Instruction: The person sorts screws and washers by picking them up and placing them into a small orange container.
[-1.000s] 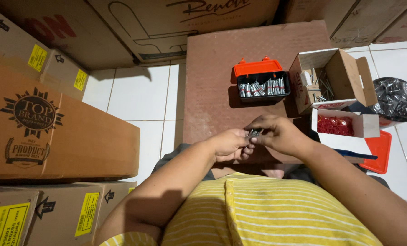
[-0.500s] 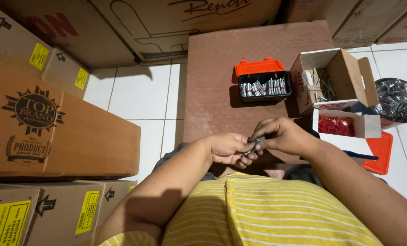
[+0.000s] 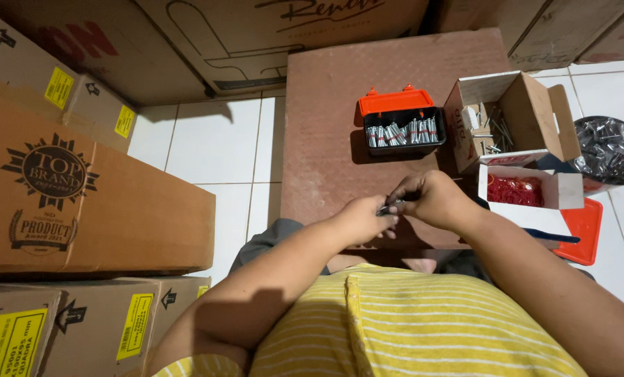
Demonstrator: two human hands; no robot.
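My left hand [image 3: 362, 218] and my right hand [image 3: 431, 198] meet over the near edge of a brown board [image 3: 326, 105]. Both pinch a small metal piece [image 3: 389, 207] between their fingertips; most of it is hidden by the fingers. Beyond them on the board stands a black case with an orange lid [image 3: 399, 121], holding several short silver metal pieces. To its right sits an open cardboard box [image 3: 511, 119] with thin metal parts inside. A white box of red rubber bands [image 3: 525, 192] lies just right of my right hand.
Large cardboard cartons [image 3: 82, 202] are stacked at the left and along the back. A bag of shiny metal parts [image 3: 611, 151] sits at the far right. An orange lid [image 3: 583, 234] lies on the white tiled floor [image 3: 214, 150] beside the white box.
Both hands shifted slightly up and forward while working the small metal piece; my left hand turned so its back faces up. Nothing else moved.
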